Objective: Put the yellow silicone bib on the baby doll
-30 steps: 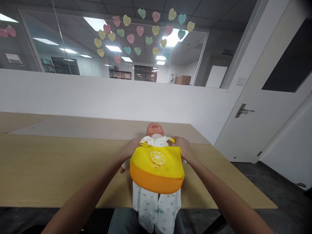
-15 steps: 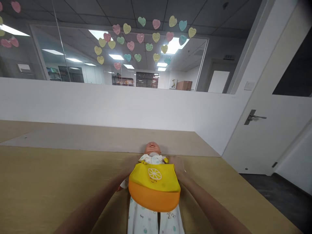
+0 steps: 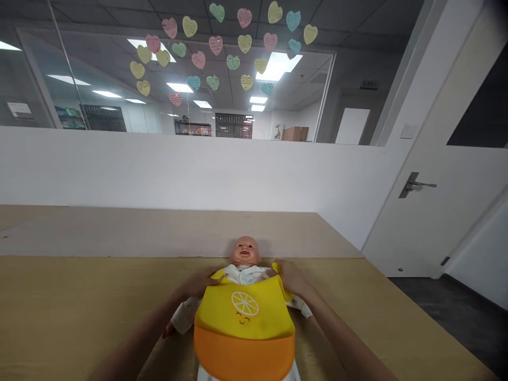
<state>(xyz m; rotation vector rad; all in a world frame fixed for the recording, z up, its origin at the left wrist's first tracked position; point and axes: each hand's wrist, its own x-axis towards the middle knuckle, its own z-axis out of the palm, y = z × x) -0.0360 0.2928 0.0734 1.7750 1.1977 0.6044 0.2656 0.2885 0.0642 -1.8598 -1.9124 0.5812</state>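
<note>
Careful: the left hand (image 3: 196, 282) and right hand (image 3: 294, 278) have their fingers at the silicone bib (image 3: 244, 312), grip unclear; a slack hold could let it slide off the baby doll (image 3: 245, 251).

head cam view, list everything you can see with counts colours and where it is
baby doll: 1, peach-toned, lying face up on the table
silicone bib: 1, yellow with orange pocket and lemon-slice print, over the doll's chest
sleepsuit: 1, white with small print, on the doll
table: 1, light tan wood, under the doll
paper hearts: about thirty, pastel pink, yellow, green and blue, on the glass
glass partition: 1, clear, atop the wall
partition wall: 1, white, behind the table
door: 1, white, far right
door handle: 1, grey metal, on the door
floor: dark grey, right of the table
left hand: 1, at the bib's upper edge
right hand: 1, at the bib's upper corner
</note>
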